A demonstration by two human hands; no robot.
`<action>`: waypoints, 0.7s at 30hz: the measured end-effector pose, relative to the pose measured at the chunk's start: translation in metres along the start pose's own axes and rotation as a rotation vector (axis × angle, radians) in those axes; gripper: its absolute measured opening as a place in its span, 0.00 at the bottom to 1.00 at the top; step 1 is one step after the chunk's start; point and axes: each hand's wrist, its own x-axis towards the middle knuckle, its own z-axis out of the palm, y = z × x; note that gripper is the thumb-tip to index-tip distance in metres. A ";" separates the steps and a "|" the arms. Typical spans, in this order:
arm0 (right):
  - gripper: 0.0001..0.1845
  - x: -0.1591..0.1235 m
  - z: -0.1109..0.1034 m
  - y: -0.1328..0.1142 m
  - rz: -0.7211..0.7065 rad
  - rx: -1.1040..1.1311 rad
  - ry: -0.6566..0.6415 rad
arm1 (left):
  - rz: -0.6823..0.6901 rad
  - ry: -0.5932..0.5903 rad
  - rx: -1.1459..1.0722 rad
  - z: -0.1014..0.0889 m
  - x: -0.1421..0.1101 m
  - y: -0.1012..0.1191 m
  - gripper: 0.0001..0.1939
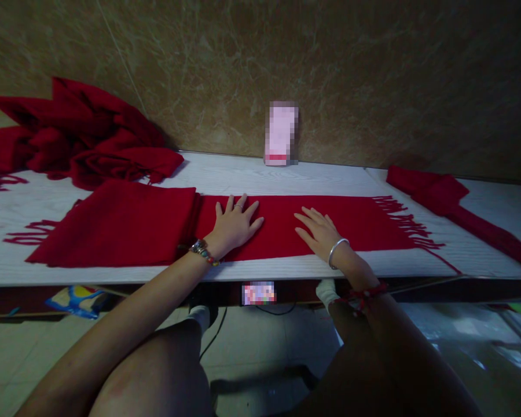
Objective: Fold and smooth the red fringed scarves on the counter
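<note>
A red fringed scarf (282, 223) lies lengthwise on the white table, its tassels spread at the right end. Its left part is a wider folded layer (125, 226), with more tassels sticking out at the far left. My left hand (235, 226) rests on the scarf just right of that layer, fingers spread and palm down. Farther right, my right hand (319, 230) also lies on the cloth with its fingers stretched out. Neither hand grips anything.
A heap of crumpled red cloth (95, 133) sits at the back left. Another red fabric strip (455, 200) lies at the right. A blurred pink object (281, 133) leans on the marbled wall (351, 75). The white table (330, 176) is narrow; a packet (78, 301) lies below its front edge.
</note>
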 end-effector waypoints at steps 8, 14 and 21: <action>0.27 0.017 -0.001 -0.031 -0.060 -0.005 -0.082 | -0.118 -0.017 -0.016 -0.002 -0.002 0.001 0.31; 0.25 0.013 0.008 -0.015 -0.037 -0.012 -0.092 | -0.089 -0.008 -0.026 0.000 0.000 -0.001 0.32; 0.23 0.013 0.010 -0.013 -0.023 0.018 -0.036 | -0.088 -0.005 -0.037 0.000 0.001 -0.001 0.32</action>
